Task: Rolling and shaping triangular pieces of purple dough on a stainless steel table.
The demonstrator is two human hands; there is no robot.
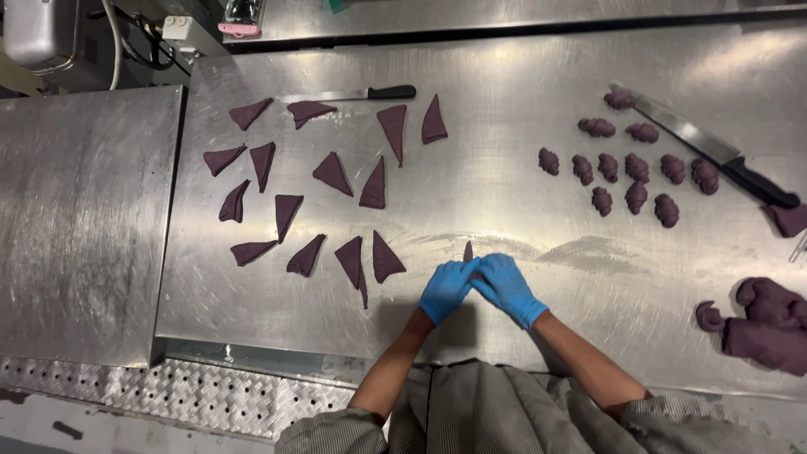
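In the head view, your left hand [445,288] and right hand [507,286], both in blue gloves, met low in the middle of the frame on the steel table [504,101]. Together their fingers were closed around a purple dough triangle [468,251], whose pointed tip stuck up just above your fingertips; the rest of it was hidden under the gloves.

To the left of your hands, cut dough triangles [332,172] lay scattered flat across the centre-left of the frame, apart from one another. Above them, near the top, a black-handled knife [353,95] lay level. In the upper right, small rolled dough pieces [636,168] sat in loose rows, with a second large knife [714,150] slanting just beside them. At the lower right edge rested a lump of leftover purple dough [769,324].

No packages, labels or signs could be made out; only a small pink-based object [239,29] showed at the top edge, too cut off to identify
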